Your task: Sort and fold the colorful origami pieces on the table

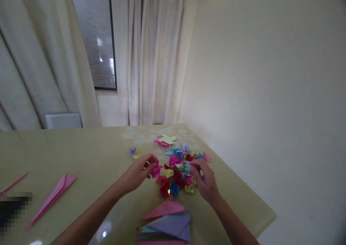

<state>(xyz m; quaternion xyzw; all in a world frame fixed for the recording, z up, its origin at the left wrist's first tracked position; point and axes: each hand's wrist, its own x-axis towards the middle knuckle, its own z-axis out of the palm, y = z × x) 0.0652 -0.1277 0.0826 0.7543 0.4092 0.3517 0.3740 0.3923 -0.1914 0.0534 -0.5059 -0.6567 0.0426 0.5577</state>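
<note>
A heap of small folded-paper origami pieces (178,180) lies on the table, in red, pink, blue, yellow and pale green. At its left side my left hand (143,168) is closed, fingertips pinching a magenta origami piece (156,170). My right hand (204,177) reaches over the heap's right side with fingers curled and thumb close to the index finger. Its fingertips meet the pile beside a light-blue origami piece (187,168); what they hold, if anything, I cannot make out. Nearer me lies a stack of folded paper triangles, a purple one (173,226) and a pink one (164,209) among them.
Pale yellow and pink cut-out-like papers (166,139) lie behind the heap, with a small purple-and-yellow piece (134,152) to their left. A long pink folded paper (55,198) rests at left. The table (102,155) meets a white wall (265,93) at right; curtains (159,57) hang behind.
</note>
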